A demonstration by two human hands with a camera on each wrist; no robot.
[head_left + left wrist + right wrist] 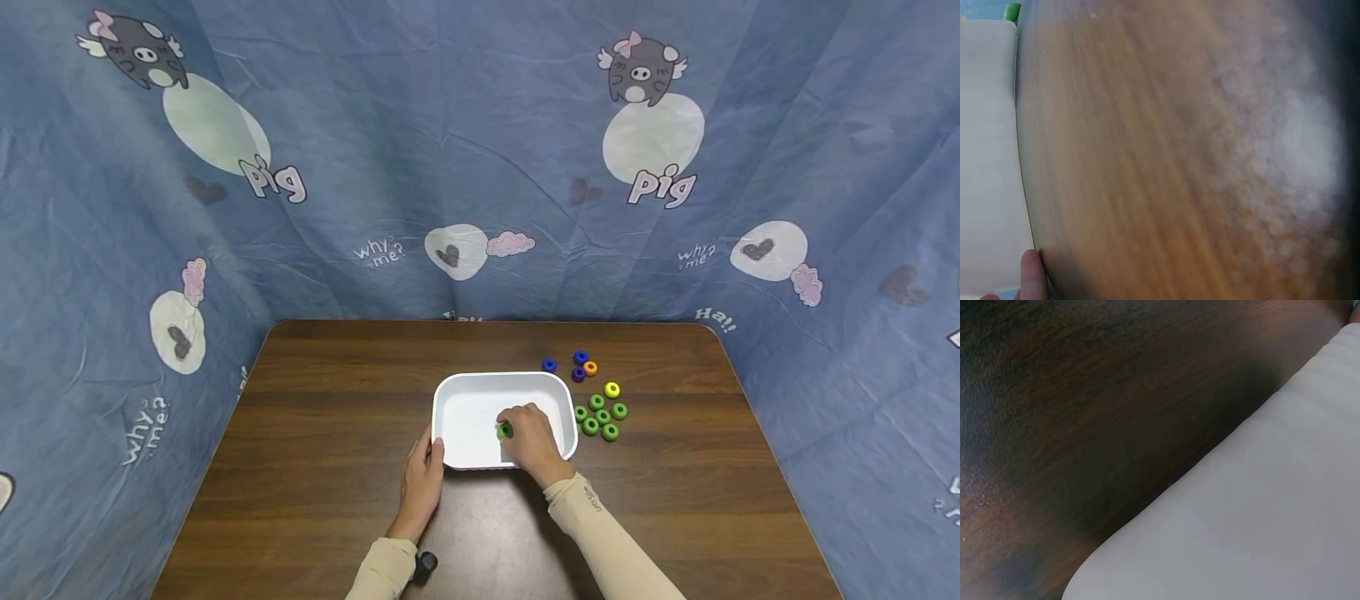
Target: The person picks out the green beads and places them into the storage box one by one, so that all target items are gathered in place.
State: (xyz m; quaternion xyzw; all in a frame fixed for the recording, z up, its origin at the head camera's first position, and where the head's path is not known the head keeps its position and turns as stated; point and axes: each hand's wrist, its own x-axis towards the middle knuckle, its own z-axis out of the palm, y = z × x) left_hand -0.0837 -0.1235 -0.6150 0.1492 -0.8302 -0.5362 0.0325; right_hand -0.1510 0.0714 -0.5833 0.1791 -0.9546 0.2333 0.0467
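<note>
My right hand (531, 437) is over the white tray (465, 379), pinching a green ring-shaped bead (504, 431) inside it. Part of the bead is covered by the fingers. At the tray's front left corner, my left hand (422, 479) rests its fairly straight fingers and thumb against the outside. The left wrist view shows a fingertip (1034, 275) touching the tray wall (991, 156). Only the tray's white outer wall (1241, 506) and the table fill most of the right wrist view; the bead is hidden there.
Several green ring beads (603, 417) lie close to the tray's right side, with a yellow one (612, 390) behind them. Farther back are an orange bead (591, 368), a purple bead (578, 375) and blue beads (581, 357). Everything stands on a brown wooden table (315, 417).
</note>
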